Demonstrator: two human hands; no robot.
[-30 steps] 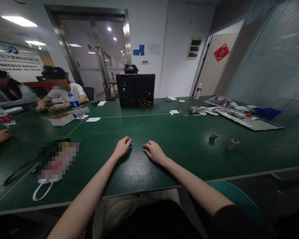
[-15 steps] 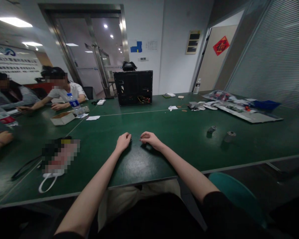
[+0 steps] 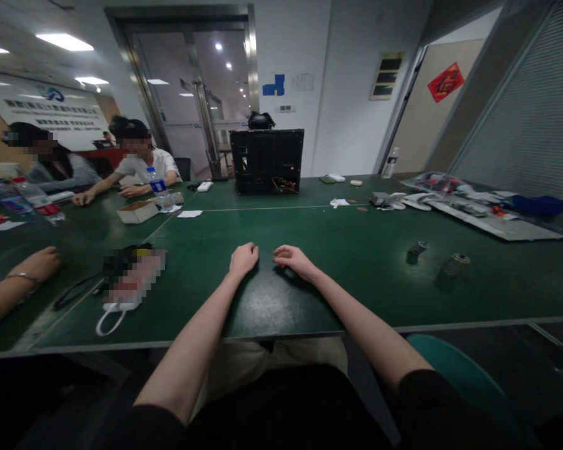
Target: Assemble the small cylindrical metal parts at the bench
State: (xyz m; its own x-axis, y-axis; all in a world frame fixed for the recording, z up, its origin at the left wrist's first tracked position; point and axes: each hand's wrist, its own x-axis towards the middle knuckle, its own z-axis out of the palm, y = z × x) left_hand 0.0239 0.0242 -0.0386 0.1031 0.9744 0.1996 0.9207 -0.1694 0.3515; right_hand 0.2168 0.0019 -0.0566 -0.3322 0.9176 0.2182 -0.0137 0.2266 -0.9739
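Note:
My left hand (image 3: 244,259) rests on the green table (image 3: 263,312) with its fingers curled in, and nothing shows in it. A short gap to the right, my right hand (image 3: 294,261) lies with its fingers loosely bent and slightly apart, holding nothing that I can see. Its palm side is in shadow. Off to the right stand two small metal cylinders: a tilted one (image 3: 417,251) and a larger one (image 3: 456,264) with a pale top. Neither hand touches them.
A black computer case (image 3: 267,162) stands at the back. Left are a blurred-out device with a white loop (image 3: 110,322), an open box (image 3: 137,212), and a bottle (image 3: 158,187). Another person's forearm (image 3: 9,294) rests at far left. A loaded white board (image 3: 507,228) lies right.
The view has turned slightly left, so things appear shifted right. At far left, more of another person's forearm shows. My two hands keep about the same pose on the table.

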